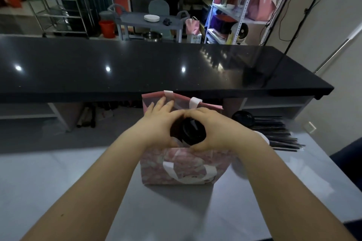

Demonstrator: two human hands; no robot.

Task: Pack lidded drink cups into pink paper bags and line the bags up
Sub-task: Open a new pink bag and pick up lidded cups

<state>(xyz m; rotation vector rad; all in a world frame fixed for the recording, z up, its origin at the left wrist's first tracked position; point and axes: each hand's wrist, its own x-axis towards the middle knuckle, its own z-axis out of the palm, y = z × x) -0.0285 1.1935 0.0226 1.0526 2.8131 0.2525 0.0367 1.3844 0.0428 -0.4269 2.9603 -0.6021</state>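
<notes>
A pink paper bag (195,170) with white handles stands upright on the white table (58,182), its mouth open. Over that mouth I hold a cup with a black lid (194,132). My left hand (156,125) wraps the cup's left side, its fingers stretched toward the bag's far rim. My right hand (217,129) curls round the cup's right side. The cup's body is hidden by my hands and the bag.
Another black-lidded cup (242,118) stands to the right behind the bag, beside a pile of black straws (274,135). A long black counter (156,68) crosses behind the table. Shelves and a cart stand farther back.
</notes>
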